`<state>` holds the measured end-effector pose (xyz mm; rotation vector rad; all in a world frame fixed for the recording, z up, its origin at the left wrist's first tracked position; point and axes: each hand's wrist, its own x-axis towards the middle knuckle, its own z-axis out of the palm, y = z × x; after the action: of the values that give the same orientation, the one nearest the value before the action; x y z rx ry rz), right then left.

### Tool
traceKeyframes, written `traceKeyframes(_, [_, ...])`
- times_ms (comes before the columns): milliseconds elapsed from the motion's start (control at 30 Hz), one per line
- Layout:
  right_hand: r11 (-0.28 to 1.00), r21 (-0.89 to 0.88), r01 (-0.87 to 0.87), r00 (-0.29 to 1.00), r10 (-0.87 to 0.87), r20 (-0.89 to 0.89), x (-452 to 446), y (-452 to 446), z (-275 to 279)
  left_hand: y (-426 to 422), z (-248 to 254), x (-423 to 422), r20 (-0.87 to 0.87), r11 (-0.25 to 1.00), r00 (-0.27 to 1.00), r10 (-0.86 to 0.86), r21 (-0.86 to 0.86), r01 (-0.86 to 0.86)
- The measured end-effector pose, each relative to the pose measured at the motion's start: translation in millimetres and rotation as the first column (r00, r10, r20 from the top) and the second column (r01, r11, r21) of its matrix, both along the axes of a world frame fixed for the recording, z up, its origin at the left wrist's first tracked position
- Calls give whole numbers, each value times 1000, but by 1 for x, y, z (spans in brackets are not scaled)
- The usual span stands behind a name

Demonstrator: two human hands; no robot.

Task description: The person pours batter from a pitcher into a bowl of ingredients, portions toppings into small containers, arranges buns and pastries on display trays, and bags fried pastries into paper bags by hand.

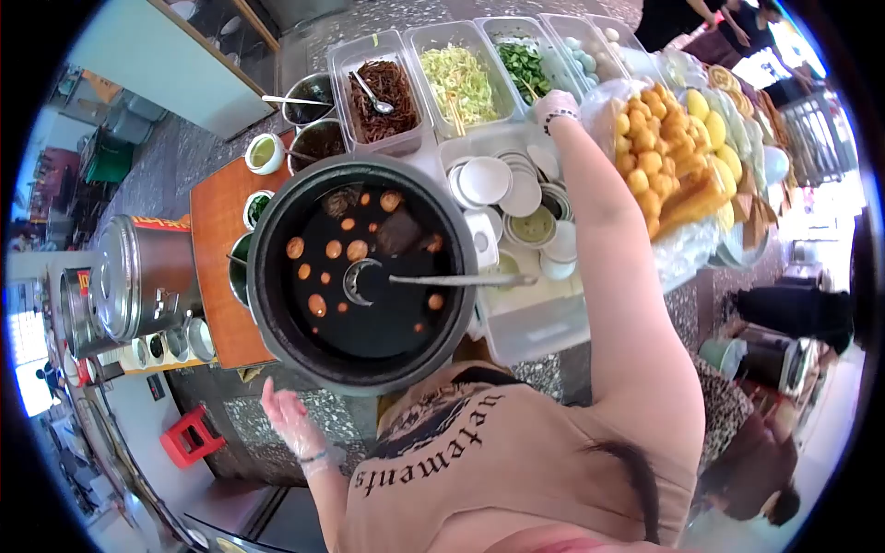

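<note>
My right hand (557, 108), in a clear plastic glove, reaches to the near edge of a bin of chopped greens (522, 63). Its fingers are closed on what look like wooden chopsticks (529, 88), whose far ends stand in the greens. My left hand (289, 419), also gloved, hangs at the lower left with its fingers apart and holds nothing. Between my arms stands a large dark pot (267, 304) of dark broth with eggs (357, 250) in it. A slotted ladle (461, 279) rests across the pot's right rim.
Bins of shredded cabbage (456, 83) and dark shredded food (385, 111) stand behind the pot. Stacked small white dishes (486, 181) lie to its right. Fried dough (659, 147) is heaped beyond my right forearm. A red stool (191, 437) stands on the floor at left.
</note>
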<state>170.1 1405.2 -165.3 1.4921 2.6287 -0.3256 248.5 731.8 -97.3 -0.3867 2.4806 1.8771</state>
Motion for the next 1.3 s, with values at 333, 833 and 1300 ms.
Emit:
traceKeyframes(333, [787, 53, -614, 686, 499, 530, -23, 64, 18, 32, 19, 11, 4, 980, 986, 169, -109, -168])
traceKeyframes(833, [549, -140, -824, 467, 798, 381, -146, -193, 61, 37, 17, 27, 30, 978, 978, 208, -43, -206])
traceKeyframes(1300, [268, -18, -963, 244, 902, 357, -336, -117, -101, -30, -4, 73, 84, 868, 888, 452, -273, -415])
